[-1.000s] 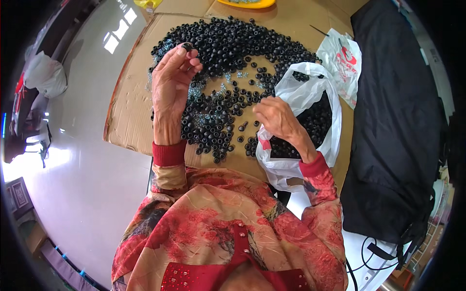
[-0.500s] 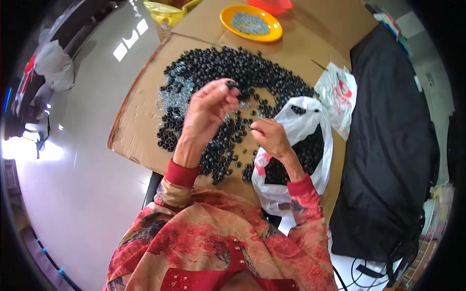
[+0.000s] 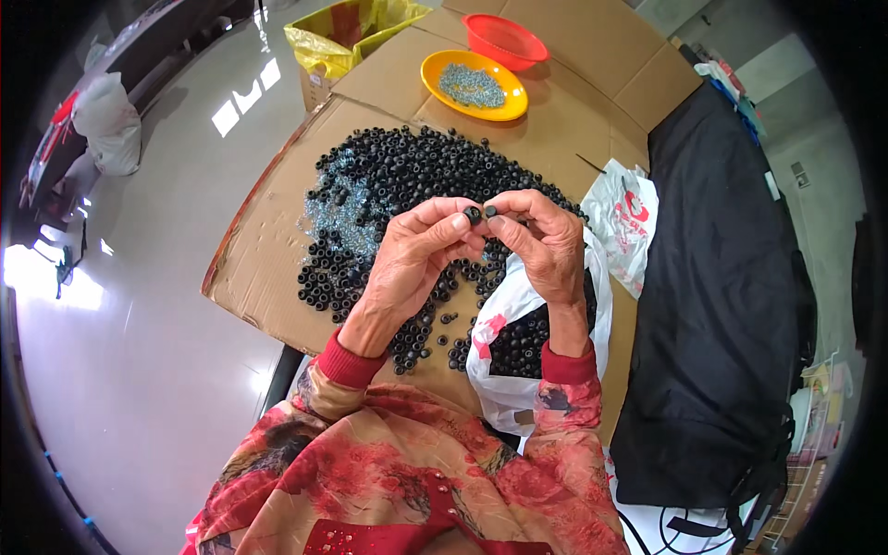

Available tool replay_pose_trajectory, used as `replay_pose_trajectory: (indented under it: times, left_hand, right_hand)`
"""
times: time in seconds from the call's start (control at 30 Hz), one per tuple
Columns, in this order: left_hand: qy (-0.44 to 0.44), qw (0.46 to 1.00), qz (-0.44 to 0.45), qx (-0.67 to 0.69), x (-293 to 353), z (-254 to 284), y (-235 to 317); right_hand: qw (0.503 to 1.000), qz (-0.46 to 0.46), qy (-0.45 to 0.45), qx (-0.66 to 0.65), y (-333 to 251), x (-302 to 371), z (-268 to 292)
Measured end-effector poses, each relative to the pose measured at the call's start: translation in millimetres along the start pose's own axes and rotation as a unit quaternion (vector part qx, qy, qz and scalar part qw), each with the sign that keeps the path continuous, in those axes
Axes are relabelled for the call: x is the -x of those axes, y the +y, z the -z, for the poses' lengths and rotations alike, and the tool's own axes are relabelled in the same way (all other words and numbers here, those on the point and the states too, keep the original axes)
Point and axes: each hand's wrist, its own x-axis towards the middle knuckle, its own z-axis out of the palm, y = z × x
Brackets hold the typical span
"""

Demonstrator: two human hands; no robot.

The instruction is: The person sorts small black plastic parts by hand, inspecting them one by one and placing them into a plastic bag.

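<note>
Between thumb and forefinger my left hand [image 3: 413, 250] pinches a black ring-shaped part [image 3: 473, 215]. Close against it, my right hand [image 3: 552, 248] pinches a smaller black round piece [image 3: 490, 212]; whether the two parts touch I cannot tell. Both hands are above a wide spread of black ring-shaped parts [image 3: 416, 162] on cardboard [image 3: 264, 268]. Small clear-grey pieces [image 3: 342, 217] lie in a patch at its left. Below my right wrist a white plastic bag [image 3: 499, 310] gapes, with many black round parts [image 3: 523, 347] inside, partly hidden by the wrist.
Beyond the spread stand a yellow plate [image 3: 504, 108] of small grey pieces and a red basket [image 3: 518, 46]. A yellow-lined bin [image 3: 324, 46] is at the far left. At right lie a flattened white bag [image 3: 624, 222] and a large black cloth-covered object [image 3: 712, 305].
My right hand has risen from beside the white bag to meet my left, which has moved slightly right and down. The two black pieces are now side by side. The view has tilted.
</note>
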Motion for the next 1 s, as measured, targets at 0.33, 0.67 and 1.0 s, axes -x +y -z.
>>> replay_pose_trajectory:
  times: [0.33,0.67,1.0]
  left_hand:
    - [0.025,0.998,-0.022,-0.05,7.9,7.1,4.2]
    - [0.036,0.999,-0.014,-0.007,4.2,7.6,-6.1]
    - [0.027,0.999,0.023,0.001,0.1,6.8,-14.2]
  right_hand:
    - [0.977,0.104,0.013,0.184,-3.1,-2.5,-10.0]
    - [0.93,0.201,0.019,0.309,-1.1,-4.4,-4.2]
    - [0.996,0.016,0.057,-0.074,28.0,5.0,-7.7]
